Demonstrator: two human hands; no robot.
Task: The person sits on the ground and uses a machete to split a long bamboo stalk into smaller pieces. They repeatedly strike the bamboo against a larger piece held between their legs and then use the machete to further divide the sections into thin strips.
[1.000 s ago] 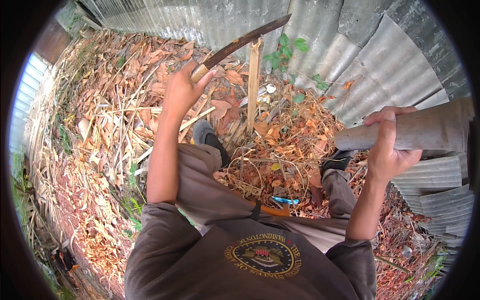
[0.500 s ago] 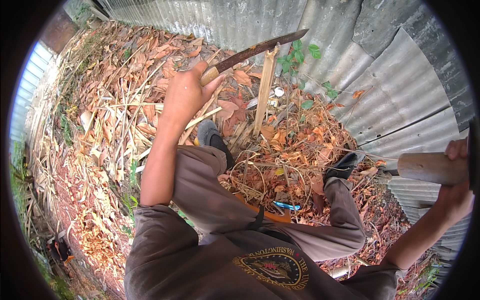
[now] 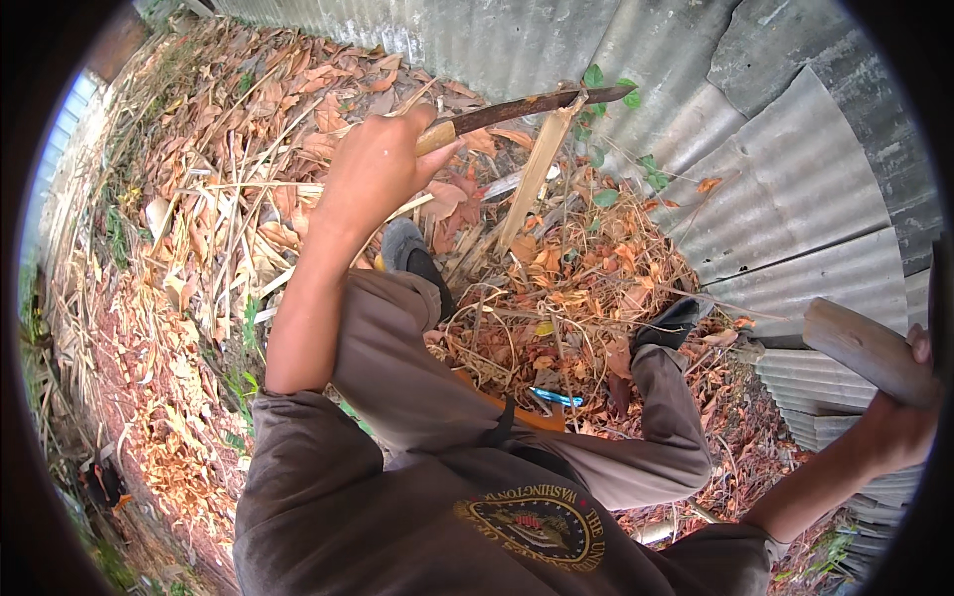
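Note:
My left hand [image 3: 378, 164] is closed around the wooden handle of a machete with a long, dark, rust-marked blade [image 3: 512, 110]. Near its tip, the blade meets the top end of a split wooden piece [image 3: 538, 177], which leans to the right among dry leaves. At the far right rim, my right hand [image 3: 912, 382] grips a thick, rounded wooden club [image 3: 863, 343], raised well away from the machete. Part of that hand is cut off by the picture's dark edge.
A grey corrugated metal fence [image 3: 795, 179] runs along the back and right. Dry leaves [image 3: 288, 119] and thin sticks cover the ground around my shoes [image 3: 402, 243]. Green leaves [image 3: 651, 171] grow beside the fence. A blue object [image 3: 556, 397] lies by an orange one [image 3: 532, 415] between my legs.
The machete has shifted slightly right and down, its tip reaching further past the wood's top. The wooden piece leans more to the right. In my right hand, the club has tilted.

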